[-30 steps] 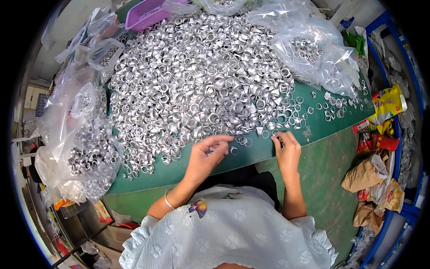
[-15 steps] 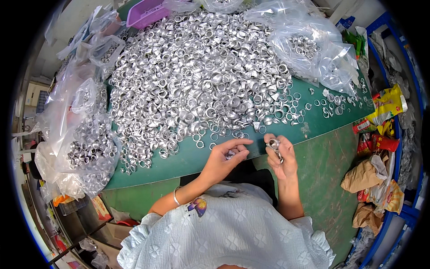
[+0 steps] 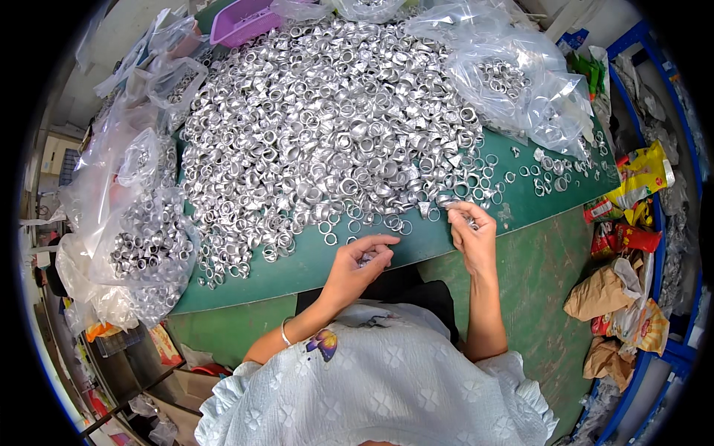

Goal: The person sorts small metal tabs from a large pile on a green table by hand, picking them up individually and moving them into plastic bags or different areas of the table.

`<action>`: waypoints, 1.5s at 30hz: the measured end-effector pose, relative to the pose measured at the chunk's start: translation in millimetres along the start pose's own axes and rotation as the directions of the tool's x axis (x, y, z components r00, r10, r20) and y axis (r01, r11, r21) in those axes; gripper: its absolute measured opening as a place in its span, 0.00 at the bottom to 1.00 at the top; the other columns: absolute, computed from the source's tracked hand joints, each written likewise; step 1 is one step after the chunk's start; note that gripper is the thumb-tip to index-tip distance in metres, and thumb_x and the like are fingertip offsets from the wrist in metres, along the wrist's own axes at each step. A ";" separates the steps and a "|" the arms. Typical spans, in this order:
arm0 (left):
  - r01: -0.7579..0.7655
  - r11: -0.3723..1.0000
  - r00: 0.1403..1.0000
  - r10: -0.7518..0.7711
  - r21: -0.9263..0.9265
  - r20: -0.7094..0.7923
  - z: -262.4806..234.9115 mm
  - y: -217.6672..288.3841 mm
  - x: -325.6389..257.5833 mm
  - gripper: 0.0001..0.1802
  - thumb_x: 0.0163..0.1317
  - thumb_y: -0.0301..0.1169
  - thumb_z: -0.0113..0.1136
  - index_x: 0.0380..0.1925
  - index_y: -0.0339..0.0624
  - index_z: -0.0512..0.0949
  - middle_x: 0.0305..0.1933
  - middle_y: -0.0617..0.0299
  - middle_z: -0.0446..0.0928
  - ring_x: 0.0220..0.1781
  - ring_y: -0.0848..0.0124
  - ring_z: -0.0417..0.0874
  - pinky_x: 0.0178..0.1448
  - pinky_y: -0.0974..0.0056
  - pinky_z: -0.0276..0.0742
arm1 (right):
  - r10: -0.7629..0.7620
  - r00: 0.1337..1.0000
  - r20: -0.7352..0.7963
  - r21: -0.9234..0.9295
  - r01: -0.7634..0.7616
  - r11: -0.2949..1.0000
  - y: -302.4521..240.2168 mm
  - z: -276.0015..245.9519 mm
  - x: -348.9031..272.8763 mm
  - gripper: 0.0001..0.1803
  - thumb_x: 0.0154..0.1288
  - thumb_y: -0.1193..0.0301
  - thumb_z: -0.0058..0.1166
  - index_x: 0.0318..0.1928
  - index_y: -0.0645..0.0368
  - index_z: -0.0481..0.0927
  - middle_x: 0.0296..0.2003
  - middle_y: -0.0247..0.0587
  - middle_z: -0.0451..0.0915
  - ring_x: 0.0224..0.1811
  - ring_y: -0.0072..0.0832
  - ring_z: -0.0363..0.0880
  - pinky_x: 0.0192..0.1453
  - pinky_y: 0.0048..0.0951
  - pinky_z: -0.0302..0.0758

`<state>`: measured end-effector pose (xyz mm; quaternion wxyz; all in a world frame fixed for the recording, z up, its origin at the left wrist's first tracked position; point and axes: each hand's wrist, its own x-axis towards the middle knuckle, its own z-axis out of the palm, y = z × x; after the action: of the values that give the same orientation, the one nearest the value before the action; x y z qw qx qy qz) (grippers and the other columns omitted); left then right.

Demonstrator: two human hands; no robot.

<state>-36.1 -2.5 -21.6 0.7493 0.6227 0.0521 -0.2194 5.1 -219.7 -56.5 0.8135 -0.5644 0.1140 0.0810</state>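
Note:
A broad heap of silver metal rings (image 3: 320, 126) covers most of the green table (image 3: 312, 269). My left hand (image 3: 351, 273) is curled over the table's near edge, with a few silver rings (image 3: 365, 258) cupped in its palm and partly hidden by the fingers. To its right, my right hand (image 3: 474, 239) is closed around some rings (image 3: 469, 221). Its thumb and index fingertip meet at the heap's front edge, beside a wide silver ring (image 3: 444, 201). Whether they pinch that ring I cannot tell.
Clear plastic bags of rings stand at the left (image 3: 152, 249) and back right (image 3: 513, 82). A purple basket (image 3: 245, 21) sits at the back. Loose rings (image 3: 554, 175) lie at the table's right end. A blue shelf rack (image 3: 664, 297) with packets and paper bags is at the right.
My right hand has moved forward from the table's near edge to the front of the heap, fingers turned down. My left hand has shifted slightly left and nearer, still cupping its rings.

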 end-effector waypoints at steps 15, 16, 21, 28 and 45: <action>-0.034 0.999 0.999 0.034 -0.002 0.023 3.2 -3.7 -0.2 0.13 0.59 0.23 0.50 0.45 0.34 0.73 0.25 0.68 0.69 0.20 0.84 0.61 0.20 0.79 0.54 | -0.399 0.892 -0.214 -0.646 0.177 0.743 -26.1 -34.1 -17.0 0.09 0.50 0.78 0.60 0.34 0.64 0.76 0.16 0.29 0.67 0.16 0.17 0.61 0.21 0.18 0.60; -0.037 0.999 0.999 0.037 -0.003 0.023 2.9 -4.8 -0.1 0.13 0.59 0.23 0.50 0.45 0.34 0.73 0.25 0.68 0.68 0.20 0.84 0.61 0.20 0.78 0.54 | -0.430 0.883 -0.187 -0.811 0.109 0.575 -24.7 -28.2 -18.7 0.13 0.44 0.77 0.65 0.33 0.65 0.76 0.14 0.32 0.66 0.16 0.20 0.62 0.22 0.24 0.62; -0.015 1.000 1.000 0.015 -0.010 0.016 3.0 -2.4 -2.7 0.13 0.59 0.23 0.50 0.45 0.34 0.73 0.25 0.69 0.69 0.22 0.84 0.62 0.23 0.78 0.57 | -0.485 0.872 -0.062 -0.966 0.070 0.250 -10.9 -18.4 -21.2 0.15 0.44 0.77 0.65 0.35 0.64 0.76 0.16 0.32 0.68 0.19 0.21 0.66 0.25 0.26 0.64; -0.008 0.999 1.000 0.009 -0.038 0.029 2.6 -1.3 -4.4 0.13 0.59 0.22 0.51 0.44 0.33 0.73 0.26 0.70 0.69 0.26 0.85 0.64 0.28 0.78 0.61 | 0.012 0.997 0.075 0.455 -0.045 0.889 -19.3 -36.7 -24.2 0.09 0.61 0.71 0.46 0.39 0.62 0.74 0.22 0.38 0.68 0.14 0.24 0.62 0.11 0.21 0.57; -0.026 1.000 1.000 0.026 -0.011 0.002 7.1 -3.5 -7.3 0.12 0.60 0.25 0.51 0.43 0.35 0.74 0.23 0.68 0.69 0.19 0.84 0.61 0.21 0.78 0.54 | -0.641 0.750 -0.163 -0.920 0.120 0.374 -2.7 -32.8 12.7 0.08 0.56 0.71 0.57 0.30 0.64 0.77 0.17 0.32 0.72 0.19 0.19 0.68 0.23 0.22 0.64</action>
<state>-45.3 -7.8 -20.7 0.7555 0.6191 0.0444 -0.2098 14.9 -251.4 -68.6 0.3460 -0.9036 0.1226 -0.2207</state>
